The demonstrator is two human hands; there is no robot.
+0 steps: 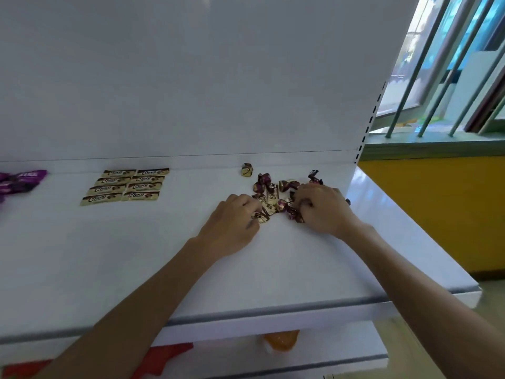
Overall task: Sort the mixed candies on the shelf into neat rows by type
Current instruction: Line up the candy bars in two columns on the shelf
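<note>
On the white shelf [82,255], far right, head view: mixed pile [276,192] of maroon and gold candies, unsorted. Left hand [235,217] and right hand [319,209] flank it, fingers curled into its near edge and pinching wrappers, probably to pull out one type. Choco bars [125,186] lie sorted in two columns at the left, and purple candies [19,181] at the left edge. One gold candy [247,170] sits apart by the back panel. Barred window [437,77] and yellow wall [437,209] at the right.

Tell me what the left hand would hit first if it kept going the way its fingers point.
The mixed candy pile: the left hand points right and slightly back, and its fingertips seem to touch the nearest wrappers. Beyond the pile lies the right hand.
</note>
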